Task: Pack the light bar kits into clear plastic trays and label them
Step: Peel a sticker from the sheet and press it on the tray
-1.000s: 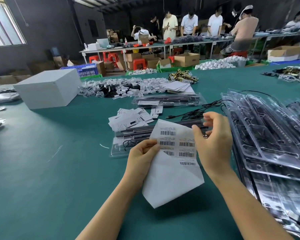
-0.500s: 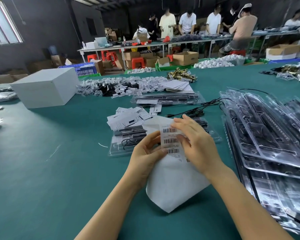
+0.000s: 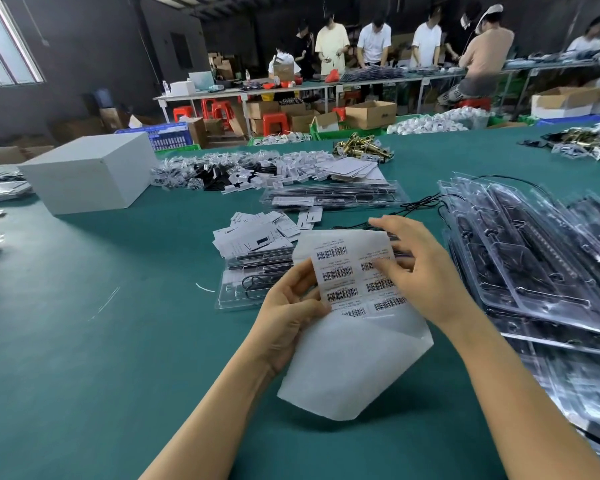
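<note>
The left hand pinches the left edge of the label sheet and holds it tilted up above the green tabletop, so the barcodes face the person and the backing stays taut. The right hand rests curled fingertips on a barcode sticker in the right column, apparently picking at its edge to peel it; whether it has a grip yet is unclear. A packed clear tray lies just beyond the sheet, probably waiting for that label. More trays are stacked to the right, within reach.
</note>
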`<action>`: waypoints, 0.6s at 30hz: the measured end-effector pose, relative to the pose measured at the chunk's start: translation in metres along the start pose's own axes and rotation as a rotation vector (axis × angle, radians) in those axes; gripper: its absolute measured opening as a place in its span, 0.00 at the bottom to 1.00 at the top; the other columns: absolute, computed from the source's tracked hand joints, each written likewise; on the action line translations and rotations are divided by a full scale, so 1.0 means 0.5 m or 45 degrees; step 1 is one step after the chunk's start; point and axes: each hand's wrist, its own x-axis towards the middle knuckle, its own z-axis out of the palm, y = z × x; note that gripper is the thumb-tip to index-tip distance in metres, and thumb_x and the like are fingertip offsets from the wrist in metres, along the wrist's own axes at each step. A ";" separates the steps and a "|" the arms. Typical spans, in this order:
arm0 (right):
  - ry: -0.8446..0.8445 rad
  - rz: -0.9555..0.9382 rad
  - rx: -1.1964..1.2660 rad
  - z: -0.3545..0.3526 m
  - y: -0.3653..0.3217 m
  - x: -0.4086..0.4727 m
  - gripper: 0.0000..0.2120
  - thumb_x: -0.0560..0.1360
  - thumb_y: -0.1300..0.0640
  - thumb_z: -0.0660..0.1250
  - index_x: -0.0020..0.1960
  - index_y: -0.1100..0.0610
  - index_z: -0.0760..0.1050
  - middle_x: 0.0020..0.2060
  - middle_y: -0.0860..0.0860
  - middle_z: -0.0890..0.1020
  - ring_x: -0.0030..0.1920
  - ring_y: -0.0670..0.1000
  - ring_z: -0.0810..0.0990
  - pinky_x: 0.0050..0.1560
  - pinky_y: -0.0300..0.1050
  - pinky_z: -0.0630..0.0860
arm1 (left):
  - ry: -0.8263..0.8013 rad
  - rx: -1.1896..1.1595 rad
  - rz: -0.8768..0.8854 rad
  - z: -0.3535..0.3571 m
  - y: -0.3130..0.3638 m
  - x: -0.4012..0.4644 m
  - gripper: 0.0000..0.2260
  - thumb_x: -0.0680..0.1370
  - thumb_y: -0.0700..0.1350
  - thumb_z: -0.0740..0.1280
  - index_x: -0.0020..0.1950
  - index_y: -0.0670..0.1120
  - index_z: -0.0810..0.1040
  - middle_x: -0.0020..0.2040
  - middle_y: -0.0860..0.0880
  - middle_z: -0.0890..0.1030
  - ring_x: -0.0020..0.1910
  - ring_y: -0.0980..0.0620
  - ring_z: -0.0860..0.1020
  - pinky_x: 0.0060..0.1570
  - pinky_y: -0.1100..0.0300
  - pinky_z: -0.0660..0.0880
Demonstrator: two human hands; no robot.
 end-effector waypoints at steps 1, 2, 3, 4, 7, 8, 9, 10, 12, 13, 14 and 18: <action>0.000 0.025 0.080 0.002 -0.002 0.000 0.24 0.73 0.66 0.70 0.64 0.45 0.73 0.61 0.44 0.74 0.57 0.49 0.77 0.55 0.51 0.79 | 0.007 0.010 -0.007 0.000 0.000 0.000 0.28 0.65 0.23 0.65 0.63 0.42 0.77 0.62 0.40 0.79 0.59 0.43 0.79 0.50 0.53 0.79; 0.011 0.025 0.098 0.006 -0.005 -0.001 0.23 0.73 0.67 0.70 0.62 0.46 0.75 0.58 0.44 0.75 0.53 0.48 0.79 0.51 0.49 0.81 | 0.019 0.030 -0.009 0.001 -0.001 -0.001 0.27 0.66 0.25 0.66 0.63 0.41 0.77 0.61 0.40 0.80 0.58 0.42 0.80 0.50 0.53 0.79; 0.025 0.018 0.087 0.012 -0.006 -0.002 0.21 0.73 0.68 0.70 0.60 0.49 0.76 0.56 0.44 0.75 0.51 0.49 0.79 0.49 0.49 0.81 | 0.043 0.054 -0.007 0.003 -0.001 -0.001 0.24 0.68 0.28 0.69 0.62 0.41 0.77 0.60 0.40 0.80 0.58 0.42 0.80 0.50 0.53 0.79; 0.038 0.014 0.080 0.017 -0.007 -0.003 0.19 0.72 0.68 0.70 0.59 0.51 0.77 0.55 0.45 0.76 0.50 0.49 0.79 0.48 0.49 0.81 | 0.084 0.081 -0.001 0.004 -0.002 -0.001 0.20 0.70 0.32 0.71 0.61 0.41 0.78 0.59 0.40 0.81 0.57 0.42 0.80 0.51 0.53 0.79; 0.051 0.049 0.116 0.024 -0.009 -0.005 0.16 0.72 0.67 0.71 0.57 0.54 0.79 0.56 0.47 0.76 0.48 0.49 0.79 0.49 0.47 0.81 | 0.243 0.140 0.010 0.007 -0.004 0.001 0.15 0.71 0.41 0.71 0.58 0.42 0.81 0.57 0.41 0.82 0.56 0.42 0.81 0.54 0.52 0.79; 0.046 0.067 0.130 0.023 -0.009 -0.004 0.16 0.72 0.67 0.71 0.57 0.54 0.79 0.56 0.47 0.76 0.48 0.48 0.79 0.49 0.45 0.81 | 0.276 0.149 0.011 0.008 -0.004 0.002 0.15 0.71 0.41 0.71 0.57 0.41 0.81 0.56 0.41 0.83 0.55 0.43 0.81 0.54 0.53 0.79; 0.046 0.082 0.143 0.021 -0.009 -0.004 0.15 0.72 0.67 0.71 0.56 0.54 0.78 0.56 0.47 0.76 0.48 0.47 0.79 0.50 0.44 0.80 | 0.292 0.162 0.013 0.008 -0.004 0.003 0.14 0.71 0.41 0.70 0.56 0.42 0.81 0.55 0.41 0.83 0.54 0.43 0.81 0.54 0.53 0.79; 0.060 0.082 0.149 0.019 -0.010 -0.004 0.15 0.72 0.67 0.71 0.56 0.54 0.78 0.55 0.47 0.76 0.49 0.46 0.80 0.51 0.41 0.80 | 0.295 0.179 0.016 0.010 -0.004 0.002 0.13 0.71 0.40 0.70 0.55 0.42 0.82 0.54 0.41 0.83 0.53 0.44 0.82 0.53 0.54 0.79; 0.176 0.010 0.030 0.014 -0.013 -0.005 0.14 0.72 0.67 0.71 0.56 0.57 0.79 0.55 0.47 0.78 0.51 0.48 0.80 0.54 0.38 0.78 | 0.300 0.226 0.030 0.012 -0.006 0.001 0.10 0.73 0.38 0.70 0.53 0.44 0.83 0.53 0.41 0.84 0.51 0.45 0.83 0.51 0.56 0.80; 0.274 -0.064 -0.106 0.013 -0.016 -0.004 0.12 0.71 0.66 0.72 0.55 0.59 0.80 0.54 0.49 0.79 0.53 0.51 0.79 0.57 0.39 0.76 | 0.307 0.261 0.041 0.013 -0.007 0.001 0.08 0.75 0.37 0.69 0.52 0.45 0.83 0.52 0.42 0.84 0.50 0.46 0.83 0.50 0.57 0.80; 0.372 -0.156 -0.247 0.013 -0.020 -0.004 0.11 0.71 0.66 0.73 0.53 0.60 0.81 0.53 0.51 0.81 0.54 0.54 0.79 0.59 0.41 0.73 | 0.309 0.302 0.054 0.015 -0.008 0.000 0.08 0.76 0.36 0.68 0.52 0.45 0.83 0.52 0.42 0.84 0.50 0.46 0.83 0.50 0.57 0.80; 0.386 -0.505 -0.442 0.040 -0.035 -0.006 0.10 0.68 0.67 0.74 0.49 0.62 0.82 0.49 0.54 0.83 0.54 0.58 0.78 0.60 0.46 0.71 | 0.263 0.420 0.088 0.023 -0.009 -0.008 0.09 0.78 0.38 0.67 0.49 0.50 0.84 0.46 0.45 0.85 0.43 0.52 0.83 0.42 0.63 0.78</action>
